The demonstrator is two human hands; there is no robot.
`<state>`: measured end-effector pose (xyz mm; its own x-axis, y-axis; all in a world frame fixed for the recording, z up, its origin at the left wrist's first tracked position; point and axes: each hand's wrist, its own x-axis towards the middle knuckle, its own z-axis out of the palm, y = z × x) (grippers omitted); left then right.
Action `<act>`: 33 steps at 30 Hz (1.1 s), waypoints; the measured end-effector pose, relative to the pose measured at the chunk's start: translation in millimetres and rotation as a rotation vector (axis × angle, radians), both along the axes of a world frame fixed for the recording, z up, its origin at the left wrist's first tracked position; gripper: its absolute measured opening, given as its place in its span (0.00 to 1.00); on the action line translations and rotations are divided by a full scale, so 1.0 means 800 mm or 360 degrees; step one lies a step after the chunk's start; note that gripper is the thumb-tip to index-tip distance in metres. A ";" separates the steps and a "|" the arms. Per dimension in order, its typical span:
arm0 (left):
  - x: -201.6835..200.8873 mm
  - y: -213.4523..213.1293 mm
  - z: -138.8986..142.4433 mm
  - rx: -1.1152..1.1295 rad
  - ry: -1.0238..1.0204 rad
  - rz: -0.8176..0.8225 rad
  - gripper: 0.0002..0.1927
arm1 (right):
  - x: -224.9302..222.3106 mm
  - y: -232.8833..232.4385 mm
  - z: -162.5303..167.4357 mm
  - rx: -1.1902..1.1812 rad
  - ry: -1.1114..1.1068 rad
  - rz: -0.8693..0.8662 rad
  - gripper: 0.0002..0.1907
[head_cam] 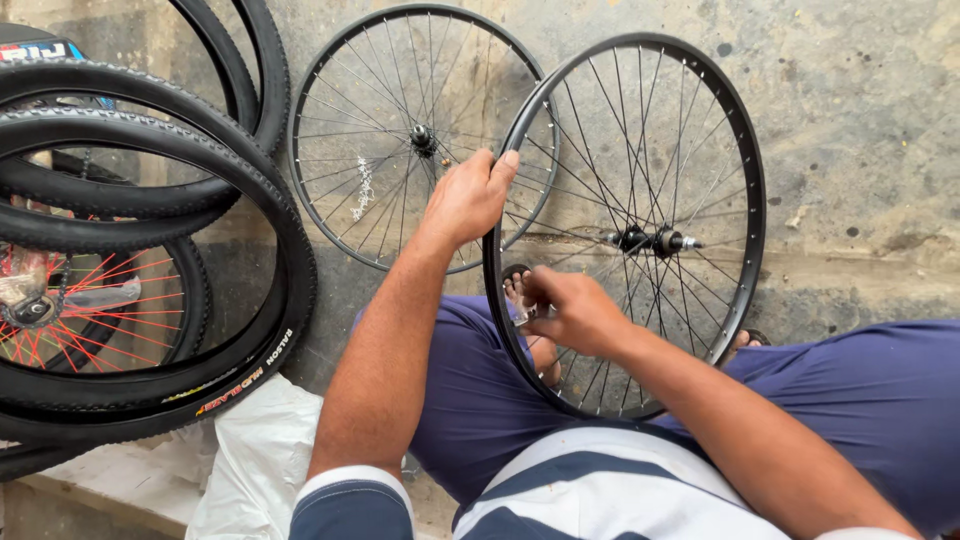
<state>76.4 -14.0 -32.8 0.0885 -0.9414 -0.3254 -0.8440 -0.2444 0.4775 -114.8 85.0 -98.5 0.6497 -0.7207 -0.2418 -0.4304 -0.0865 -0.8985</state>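
Fingers (pixel 500 165) of the left hand (pixel 468 197) curl over the top of a bare black wheel rim (pixel 752 200), closed on it and holding it upright between the person's knees, while the right hand (pixel 570 310) is pinched shut on a small silvery tool (pixel 523 317) pressed to the inner edge of the rim low on its left side. The wheel stands in front of the seated person, its lower arc down between the blue-clad legs, its hub and axle (pixel 650 241) level with the middle of the frame. The left hand's grip looks like the only thing steadying the rim, so a slip there could let the wheel tip or roll, dragging the tool off the spoke end it works. Judging from the pinch, the tool is small enough to skid off under too much twist and round the fitting or nick the knuckles against the thin spokes (pixel 690 130). A bare foot (pixel 517 290) lies just behind the rim near the tool, where a dropped wheel would land. A second spoked wheel (pixel 420 135) leans on the concrete wall (pixel 860 90) just behind and could be knocked over. Stacked tyres (pixel 150 250) lie well to the left.
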 end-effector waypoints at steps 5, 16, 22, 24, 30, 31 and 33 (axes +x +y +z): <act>0.002 -0.001 -0.009 -0.0179 0.0020 -0.0055 0.30 | -0.003 0.002 -0.010 -0.0613 -0.0676 -0.0044 0.20; 0.001 -0.001 -0.016 -0.0152 0.0038 -0.0095 0.29 | 0.008 -0.006 -0.017 -0.0520 -0.0059 0.0234 0.20; 0.006 -0.006 -0.025 -0.0246 0.0032 -0.0162 0.29 | 0.000 -0.004 -0.002 -0.0529 -0.0227 0.0127 0.13; 0.006 -0.003 -0.030 -0.0259 0.0024 -0.0156 0.28 | 0.001 -0.002 0.002 -0.0841 -0.0172 0.0077 0.10; 0.005 -0.002 -0.034 -0.0222 0.0038 -0.0155 0.27 | -0.010 -0.027 -0.001 -0.0035 -0.0395 0.0487 0.15; 0.005 -0.003 -0.033 -0.0213 0.0025 -0.0168 0.27 | -0.007 -0.025 -0.003 0.0002 -0.0303 0.0385 0.17; 0.004 -0.006 -0.032 -0.0219 -0.0007 -0.0184 0.28 | 0.000 -0.017 -0.004 -0.0271 -0.0050 0.0247 0.19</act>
